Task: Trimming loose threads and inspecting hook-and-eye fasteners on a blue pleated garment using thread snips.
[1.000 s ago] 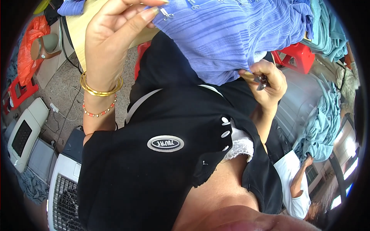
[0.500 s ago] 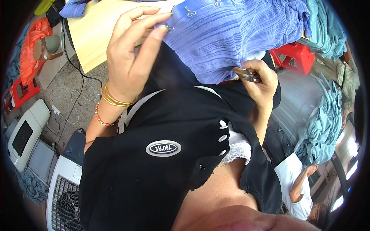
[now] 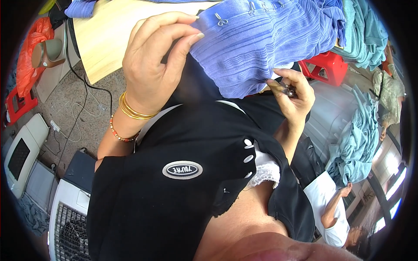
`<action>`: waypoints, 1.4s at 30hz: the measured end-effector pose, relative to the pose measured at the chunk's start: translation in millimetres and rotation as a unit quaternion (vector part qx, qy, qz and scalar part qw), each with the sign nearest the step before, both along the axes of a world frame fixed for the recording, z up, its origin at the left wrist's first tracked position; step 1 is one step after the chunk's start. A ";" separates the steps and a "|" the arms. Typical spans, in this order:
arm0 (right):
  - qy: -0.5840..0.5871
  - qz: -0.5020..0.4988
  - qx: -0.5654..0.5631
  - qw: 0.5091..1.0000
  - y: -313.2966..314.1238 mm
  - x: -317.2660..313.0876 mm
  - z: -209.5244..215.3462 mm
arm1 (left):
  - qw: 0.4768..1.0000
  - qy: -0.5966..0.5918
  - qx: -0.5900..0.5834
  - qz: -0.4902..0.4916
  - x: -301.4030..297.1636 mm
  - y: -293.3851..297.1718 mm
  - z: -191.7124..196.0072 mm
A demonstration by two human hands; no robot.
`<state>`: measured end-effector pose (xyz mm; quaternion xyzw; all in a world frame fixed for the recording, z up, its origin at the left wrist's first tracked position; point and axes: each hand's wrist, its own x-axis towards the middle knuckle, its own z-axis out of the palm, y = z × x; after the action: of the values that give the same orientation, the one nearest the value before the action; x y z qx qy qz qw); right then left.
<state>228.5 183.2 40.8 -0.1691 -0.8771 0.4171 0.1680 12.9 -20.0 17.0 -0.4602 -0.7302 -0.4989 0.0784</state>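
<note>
A blue ribbed knit garment (image 3: 244,54) lies over the table edge and my lap. Small looped metal hooks (image 3: 220,20) sit in a row along its upper band. My left hand (image 3: 152,67) has its thumb and fingertips at the garment's left edge, gripping it. Close to the lower right edge is my right hand (image 3: 296,93), fingers curled around small shiny metal pieces (image 3: 288,91); their exact kind is partly hidden. The right thumb and fingertips are next to the fabric.
A pale wooden tabletop (image 3: 102,43) lies under the garment. Teal cloth (image 3: 363,37) is piled at the right above a red stool (image 3: 326,67). A black cable (image 3: 85,80) trails to the floor. At the lower right, another person's arm (image 3: 333,211) reaches toward hanging cloth.
The garment and its hooks have shifted slightly right and down in view. My left hand has moved a little right, and the metal in my right hand shows less.
</note>
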 end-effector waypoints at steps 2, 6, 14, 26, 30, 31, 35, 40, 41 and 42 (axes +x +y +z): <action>0.018 -0.010 0.009 1.000 -1.5 -4.0 3.8 | 0.997 -0.076 0.012 -0.007 1.3 -2.3 0.1; 0.028 -0.014 0.004 1.000 -2.0 -7.1 6.8 | 0.976 -0.207 0.066 -0.026 3.7 -5.9 2.5; 0.040 -0.001 0.036 0.999 -3.3 -13.0 8.3 | 0.984 -0.167 0.014 -0.062 1.4 -6.6 3.7; 0.037 0.011 0.028 0.999 -5.8 -19.1 10.3 | 0.979 -0.171 -0.071 -0.089 -10.7 2.4 9.0; 0.029 0.030 0.037 0.998 -10.4 -33.9 25.7 | 0.974 -0.192 -0.044 -0.110 -14.4 -1.5 11.0; 0.040 0.053 0.048 0.997 -10.0 -39.0 28.2 | 0.983 -0.149 -0.053 -0.094 -14.1 -2.8 15.5; 0.049 0.095 0.130 0.986 -9.4 -54.9 35.7 | 0.990 -0.098 -0.072 -0.068 -9.1 -5.0 27.1; 0.034 0.067 0.193 0.978 -22.3 -66.5 42.7 | 0.997 0.008 -0.059 -0.039 -5.9 -3.7 29.6; 0.033 0.065 0.192 0.979 -23.5 -68.5 43.4 | 0.997 0.045 -0.058 -0.024 -5.2 -3.8 30.4; 0.035 0.057 0.193 0.979 -24.7 -70.7 43.8 | 0.997 0.045 -0.059 -0.026 -4.2 -4.6 30.7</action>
<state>157.8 158.5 84.6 -0.0683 -0.9429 0.2545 0.2037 8.7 -24.5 47.8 -0.5048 -0.7420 -0.4353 0.0714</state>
